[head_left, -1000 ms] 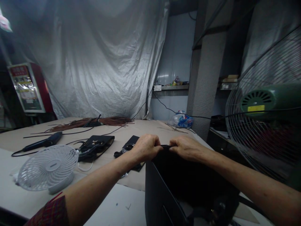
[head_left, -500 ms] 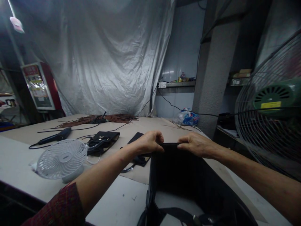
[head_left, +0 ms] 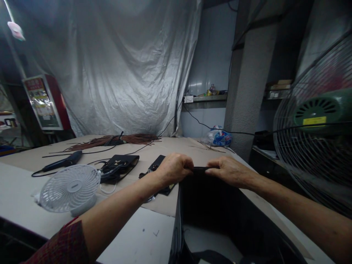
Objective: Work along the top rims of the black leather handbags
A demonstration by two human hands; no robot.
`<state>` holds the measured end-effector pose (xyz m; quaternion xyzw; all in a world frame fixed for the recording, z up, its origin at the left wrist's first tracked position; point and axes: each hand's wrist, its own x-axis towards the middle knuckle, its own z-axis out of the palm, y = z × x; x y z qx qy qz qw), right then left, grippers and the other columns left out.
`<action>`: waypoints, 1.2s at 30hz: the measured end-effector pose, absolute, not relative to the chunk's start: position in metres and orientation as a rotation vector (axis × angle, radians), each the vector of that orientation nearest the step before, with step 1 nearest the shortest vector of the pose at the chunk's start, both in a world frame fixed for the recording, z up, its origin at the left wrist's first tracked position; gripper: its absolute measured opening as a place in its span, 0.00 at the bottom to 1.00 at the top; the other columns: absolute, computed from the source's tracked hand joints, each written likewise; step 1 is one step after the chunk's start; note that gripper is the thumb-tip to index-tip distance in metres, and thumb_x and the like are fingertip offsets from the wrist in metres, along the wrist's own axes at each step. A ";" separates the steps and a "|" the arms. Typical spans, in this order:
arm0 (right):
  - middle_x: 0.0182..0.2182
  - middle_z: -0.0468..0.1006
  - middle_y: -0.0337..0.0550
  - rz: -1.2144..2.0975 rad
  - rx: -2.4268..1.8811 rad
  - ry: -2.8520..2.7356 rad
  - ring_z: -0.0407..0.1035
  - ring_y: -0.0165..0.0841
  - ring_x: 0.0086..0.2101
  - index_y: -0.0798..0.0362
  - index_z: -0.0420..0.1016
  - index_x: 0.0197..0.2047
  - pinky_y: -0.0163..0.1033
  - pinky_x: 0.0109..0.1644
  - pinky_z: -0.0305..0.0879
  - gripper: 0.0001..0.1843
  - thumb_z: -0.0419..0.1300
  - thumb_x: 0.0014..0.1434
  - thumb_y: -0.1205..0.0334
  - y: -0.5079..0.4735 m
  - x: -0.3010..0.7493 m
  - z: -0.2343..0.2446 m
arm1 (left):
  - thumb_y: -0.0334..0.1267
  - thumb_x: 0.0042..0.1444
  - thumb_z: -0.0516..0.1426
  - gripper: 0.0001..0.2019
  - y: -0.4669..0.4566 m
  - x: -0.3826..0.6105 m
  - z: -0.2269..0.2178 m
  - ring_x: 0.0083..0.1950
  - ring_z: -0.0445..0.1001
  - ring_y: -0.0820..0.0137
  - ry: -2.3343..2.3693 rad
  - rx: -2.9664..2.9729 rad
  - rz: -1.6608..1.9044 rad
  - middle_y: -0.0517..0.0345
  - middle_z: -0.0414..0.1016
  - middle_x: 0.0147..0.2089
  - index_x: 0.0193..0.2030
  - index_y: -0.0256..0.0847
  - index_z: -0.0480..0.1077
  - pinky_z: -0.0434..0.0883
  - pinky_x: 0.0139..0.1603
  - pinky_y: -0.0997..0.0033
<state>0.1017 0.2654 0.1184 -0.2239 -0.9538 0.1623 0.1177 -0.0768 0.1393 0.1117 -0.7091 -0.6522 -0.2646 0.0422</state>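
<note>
A black bag [head_left: 211, 205] stands open on the table right in front of me, its far rim raised. My left hand [head_left: 173, 169] is closed on the left part of that far rim. My right hand [head_left: 229, 171] pinches the same rim a little to the right. The two hands are a short gap apart. Inside the bag I see a pale bottom and a dark strap.
A small white fan [head_left: 70, 189] lies at the left on the table [head_left: 137, 234]. Behind it are a black pouch [head_left: 119, 165], a black handheld tool [head_left: 62, 163] with cord, and a bundle of brown strips [head_left: 115, 140]. A big standing fan [head_left: 316, 124] fills the right side.
The view shifted slightly between frames. Both hands stayed gripping the bag's far rim, and the left hand's fingers curled tighter over the edge.
</note>
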 end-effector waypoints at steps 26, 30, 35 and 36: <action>0.27 0.77 0.38 0.451 -0.371 -2.757 0.69 0.32 0.30 0.50 0.79 0.33 0.35 0.36 0.59 0.11 0.56 0.56 0.58 0.257 0.084 0.122 | 0.38 0.50 0.57 0.06 0.143 -0.067 0.116 0.31 0.70 0.69 -2.151 -2.058 -0.792 0.58 0.76 0.28 0.31 0.40 0.74 0.62 0.30 0.73; 0.23 0.75 0.37 0.389 -0.359 -2.743 0.67 0.30 0.28 0.51 0.79 0.30 0.35 0.34 0.57 0.10 0.57 0.55 0.58 0.262 0.079 0.119 | 0.37 0.38 0.65 0.20 0.143 -0.081 0.111 0.34 0.72 0.70 -2.308 -2.154 -1.137 0.59 0.75 0.34 0.41 0.37 0.71 0.64 0.30 0.76; 0.22 0.74 0.36 0.443 -0.347 -2.719 0.66 0.29 0.26 0.52 0.79 0.29 0.34 0.32 0.55 0.10 0.57 0.54 0.58 0.263 0.078 0.116 | 0.32 0.40 0.61 0.12 0.143 -0.092 0.112 0.27 0.67 0.76 -2.553 -2.337 -1.215 0.62 0.73 0.29 0.35 0.35 0.73 0.61 0.27 0.78; 0.22 0.74 0.36 0.443 -0.345 -2.712 0.66 0.29 0.26 0.52 0.79 0.29 0.34 0.32 0.55 0.10 0.57 0.54 0.58 0.263 0.078 0.115 | 0.32 0.40 0.61 0.12 0.144 -0.093 0.112 0.27 0.66 0.76 -2.551 -2.337 -1.208 0.62 0.73 0.28 0.35 0.35 0.74 0.61 0.26 0.78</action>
